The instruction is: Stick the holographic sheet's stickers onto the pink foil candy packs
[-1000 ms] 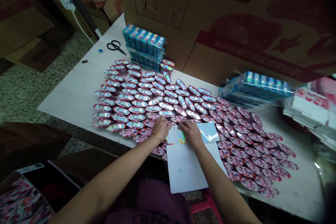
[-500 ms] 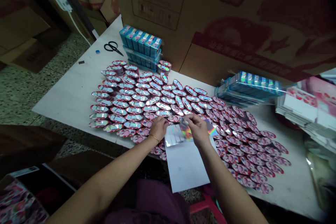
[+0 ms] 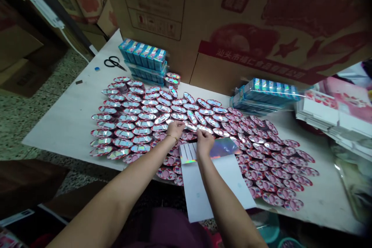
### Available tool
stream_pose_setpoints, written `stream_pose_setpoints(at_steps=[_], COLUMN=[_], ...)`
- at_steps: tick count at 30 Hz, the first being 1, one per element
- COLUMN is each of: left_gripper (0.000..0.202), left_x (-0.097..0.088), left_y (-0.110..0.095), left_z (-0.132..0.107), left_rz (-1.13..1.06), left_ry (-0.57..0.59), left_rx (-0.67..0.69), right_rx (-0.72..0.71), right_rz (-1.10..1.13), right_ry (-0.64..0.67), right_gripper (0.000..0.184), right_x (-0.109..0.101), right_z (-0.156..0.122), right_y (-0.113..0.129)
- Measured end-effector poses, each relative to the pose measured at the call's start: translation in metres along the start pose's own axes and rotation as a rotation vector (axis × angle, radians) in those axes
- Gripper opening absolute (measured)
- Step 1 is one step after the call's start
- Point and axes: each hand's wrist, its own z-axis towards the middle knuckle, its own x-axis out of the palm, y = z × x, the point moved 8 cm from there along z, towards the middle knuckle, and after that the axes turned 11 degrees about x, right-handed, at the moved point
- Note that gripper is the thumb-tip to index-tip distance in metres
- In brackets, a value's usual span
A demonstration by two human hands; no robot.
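Rows of small oval packs (image 3: pixel 124 134) stand close together on the table, pink below, many topped with a silver sticker. My left hand (image 3: pixel 175 129) is pinched at the left end of a shiny silver sticker (image 3: pixel 190 126) over one pack in the middle of the rows. At the sticker's right end, the fingers of my right hand (image 3: pixel 205 142) are closed; their tips are partly hidden. Under my right wrist lies a white sheet (image 3: pixel 197 193) with a strip of holographic silver stickers (image 3: pixel 223 147) across its far end. Part of that strip shows bare white slots.
Blue boxes in clear wrap (image 3: pixel 143 62) stand at the back left, more blue boxes (image 3: pixel 267 93) at the back right. Black scissors (image 3: pixel 114 63) lie at the left. A large carton (image 3: pixel 162 11) walls the back. Stacked printed cards (image 3: pixel 322 114) sit at right.
My right hand has moved left and away from the sheet's strip, carrying a silver sticker to the packs. My left hand has shifted slightly further in among them. The view has turned a little.
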Motion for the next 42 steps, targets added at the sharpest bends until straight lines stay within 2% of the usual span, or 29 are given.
stream_pose_setpoints(at_steps=[2, 4, 6, 8, 13, 16, 20, 23, 26, 28, 30, 33, 35, 38, 40, 42], left_gripper=[0.01, 0.017, 0.024, 0.028, 0.026, 0.024, 0.024, 0.026, 0.025, 0.024, 0.025, 0.024, 0.021, 0.01, 0.007, 0.006], left_x=[0.001, 0.005, 0.014, 0.021, 0.03, 0.035, 0.039, 0.035, 0.031, 0.032, 0.033, 0.035, 0.037, 0.037, 0.037, 0.038], left_y=[-0.007, -0.023, -0.039, -0.048, -0.055, -0.052, -0.048, -0.051, -0.061, -0.067, -0.066, -0.055, -0.044, -0.029, -0.026, -0.027], left_z=[0.01, 0.019, 0.024, 0.027, 0.031, 0.03, 0.028, 0.024, 0.012, -0.004, -0.022, -0.048, -0.062, -0.07, -0.071, -0.072], left_rz=[0.092, 0.296, 0.545, 0.724, 0.918, 0.977, 0.998, 0.988, 0.944, 0.896, 0.852, 0.8, 0.772, 0.733, 0.694, 0.644], left_ry=[0.019, 0.101, 0.226, 0.324, 0.42, 0.435, 0.426, 0.367, 0.315, 0.35, 0.405, 0.524, 0.602, 0.622, 0.601, 0.576], left_rx=[0.063, 0.202, 0.363, 0.462, 0.538, 0.561, 0.578, 0.576, 0.647, 0.706, 0.717, 0.666, 0.607, 0.489, 0.442, 0.434], right_rx=[-0.044, -0.069, -0.087, -0.092, -0.123, -0.148, -0.123, -0.154, -0.41, -0.571, -0.64, -0.658, -0.721, -0.882, -0.933, -0.96], right_rz=[-0.155, -0.259, -0.302, -0.302, -0.218, -0.21, -0.371, -0.571, -0.76, -0.867, -0.908, -0.821, -0.757, -0.808, -0.887, -0.913], right_ry=[-0.143, -0.251, -0.297, -0.299, -0.21, -0.23, -0.252, -0.214, -0.067, 0.069, 0.152, 0.151, 0.215, 0.42, 0.442, 0.403], right_gripper=[0.027, 0.026, 0.025, 0.026, 0.033, 0.031, 0.03, 0.027, 0.024, 0.027, 0.03, 0.033, 0.031, 0.026, 0.025, 0.026], right_x=[0.0, 0.001, 0.003, 0.006, 0.016, 0.018, 0.014, 0.008, 0.015, 0.022, 0.019, -0.005, -0.018, -0.022, -0.024, -0.029], right_z=[0.001, 0.0, 0.0, 0.001, 0.003, 0.002, 0.0, 0.0, -0.006, -0.01, -0.01, -0.003, -0.006, -0.023, -0.031, -0.034], right_y=[0.0, 0.001, 0.0, -0.002, -0.009, -0.007, 0.002, 0.01, 0.023, 0.026, 0.029, 0.038, 0.042, 0.029, 0.013, 0.001])
